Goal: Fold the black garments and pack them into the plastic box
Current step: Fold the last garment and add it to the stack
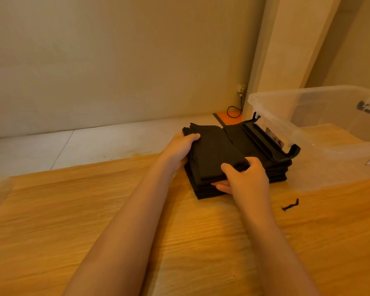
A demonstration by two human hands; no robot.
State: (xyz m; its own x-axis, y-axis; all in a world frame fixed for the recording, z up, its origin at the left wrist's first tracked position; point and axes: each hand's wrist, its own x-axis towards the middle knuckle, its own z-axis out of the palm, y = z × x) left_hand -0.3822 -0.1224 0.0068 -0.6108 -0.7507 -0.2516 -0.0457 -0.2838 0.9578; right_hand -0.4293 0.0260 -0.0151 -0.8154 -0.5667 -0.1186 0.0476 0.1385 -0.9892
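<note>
both hands on the stack of folded black garments (218, 150) on the wooden table (94, 210): left hand (177, 151) grips its left edge, right hand (247, 178) pinches the near edge, beside the clear plastic box (320, 133) at right.

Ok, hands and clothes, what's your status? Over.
Left hand grips black garments at left edge, right hand pinches near edge. Stack folded, on table, not boxed. Black latch of plastic box overlaps it.

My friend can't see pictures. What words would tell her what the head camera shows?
Two bare hands grip a stack of folded black garments on a wooden table: the left hand holds its left edge, the right hand pinches the near corner. A clear plastic box stands open just right of the stack.
</note>
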